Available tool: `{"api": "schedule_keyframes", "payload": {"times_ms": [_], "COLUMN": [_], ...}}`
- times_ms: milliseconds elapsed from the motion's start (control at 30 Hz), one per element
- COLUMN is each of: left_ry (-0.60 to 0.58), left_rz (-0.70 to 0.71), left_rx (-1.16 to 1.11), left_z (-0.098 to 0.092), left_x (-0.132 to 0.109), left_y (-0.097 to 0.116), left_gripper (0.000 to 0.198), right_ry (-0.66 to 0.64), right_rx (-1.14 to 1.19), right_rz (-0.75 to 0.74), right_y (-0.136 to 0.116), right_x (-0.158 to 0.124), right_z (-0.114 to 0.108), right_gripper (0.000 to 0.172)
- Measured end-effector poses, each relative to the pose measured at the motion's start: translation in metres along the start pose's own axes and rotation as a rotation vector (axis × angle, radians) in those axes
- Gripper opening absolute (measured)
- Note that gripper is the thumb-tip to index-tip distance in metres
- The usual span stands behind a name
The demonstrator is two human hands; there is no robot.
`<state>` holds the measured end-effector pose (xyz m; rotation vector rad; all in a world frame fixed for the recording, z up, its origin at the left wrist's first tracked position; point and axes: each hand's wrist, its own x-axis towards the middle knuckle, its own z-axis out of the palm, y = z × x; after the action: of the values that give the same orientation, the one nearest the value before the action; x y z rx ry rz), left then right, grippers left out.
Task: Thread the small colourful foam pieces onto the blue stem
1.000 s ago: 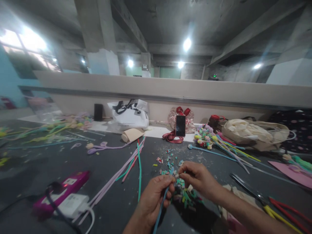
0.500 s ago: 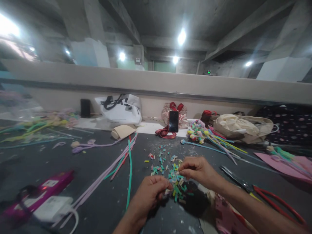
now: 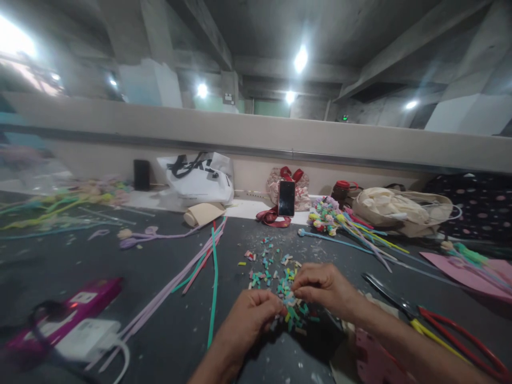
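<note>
Small cut pieces in green, blue, yellow and pink lie scattered over the dark table in front of me. Over their left side is my left hand, its thumb and forefinger pinched together. Facing it from the right, my right hand also has its fingertips closed in a pinch above the pieces. Whatever either hand holds is too small or hidden to make out. Scissors with red and yellow handles lie to the right of my right forearm.
Pipe cleaners in lilac, green and red lie at left, near a magenta power strip with a white charger. At the back stand a white bag, a phone and a bunch of colourful flower stems.
Both hands stay over the cut pieces with fingers pinched. My right hand is slightly lower, and the left has shifted a little to the right. The view has moved slightly.
</note>
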<state>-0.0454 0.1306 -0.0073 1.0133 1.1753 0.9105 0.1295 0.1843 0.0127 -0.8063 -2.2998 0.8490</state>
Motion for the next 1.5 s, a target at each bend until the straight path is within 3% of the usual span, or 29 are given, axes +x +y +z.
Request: {"api": "schedule_keyframes", "payload": {"times_ms": [433,833,1500], "left_ry": [0.04,0.019,0.039], "left_rz": [0.072,0.134,0.145], "left_rx": [0.098,0.099,0.143], "left_z": [-0.001,-0.004,-0.003], "left_x": [0.004,0.008,0.006], "left_y": [-0.005,-0.007,-0.004], "left_gripper": [0.022,0.024,0.023], "right_ry": [-0.063,0.073,0.053], "right_rx": [-0.133,0.002,-0.022], "right_rz": [-0.034,0.039,0.011], "right_y": [0.001,-0.003,-0.005], "right_x": [-0.002,-0.007,-0.008], "right_z": [0.002,0.001,0.002], "right_gripper": [0.016,0.014,0.018]}}
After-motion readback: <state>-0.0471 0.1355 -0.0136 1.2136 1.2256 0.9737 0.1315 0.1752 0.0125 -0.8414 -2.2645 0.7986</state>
